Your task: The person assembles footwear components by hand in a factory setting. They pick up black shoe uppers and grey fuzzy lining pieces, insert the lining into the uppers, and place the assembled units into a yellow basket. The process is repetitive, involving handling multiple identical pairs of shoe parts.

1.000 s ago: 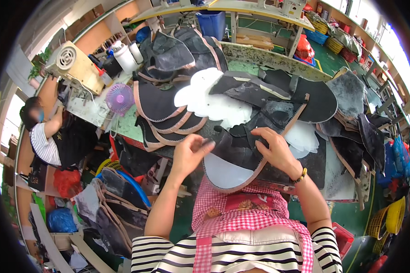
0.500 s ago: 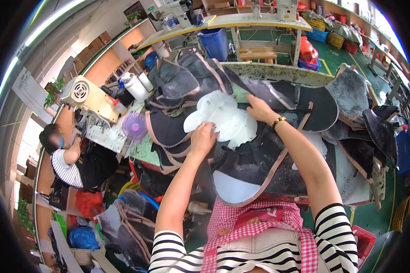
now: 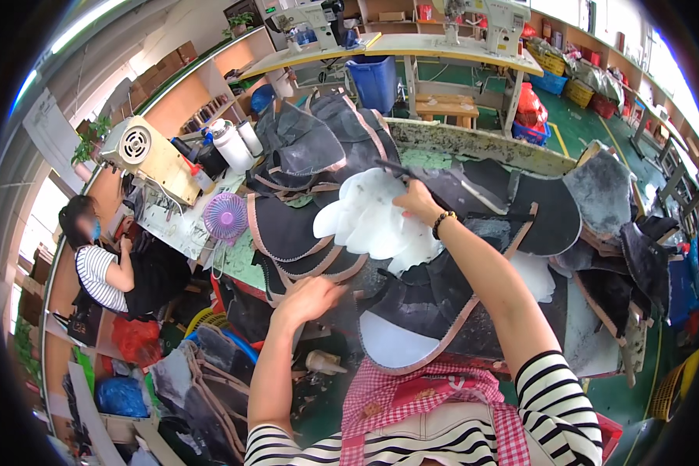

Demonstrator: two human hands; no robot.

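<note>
A stack of thin white scalloped sheets lies over dark curved pieces on the bench. My right hand, with a beaded bracelet at the wrist, pinches the upper right edge of these sheets. Nearer to me and to the left, my left hand is in the air, apart from the sheets; its fingers are smeared by motion. In front of my apron lies a dark curved piece with a toothed tan border and a pale white panel. Another dark bordered piece lies left of the sheets.
A purple fan, a white bottle and a cream machine stand at left. Beyond them sits a person in a striped shirt. More dark pieces are piled at right. A blue bin stands behind the bench.
My left hand has left the white sheets and moved toward me and left. My right hand has come down and left onto their upper edge. The view has shifted slightly.
</note>
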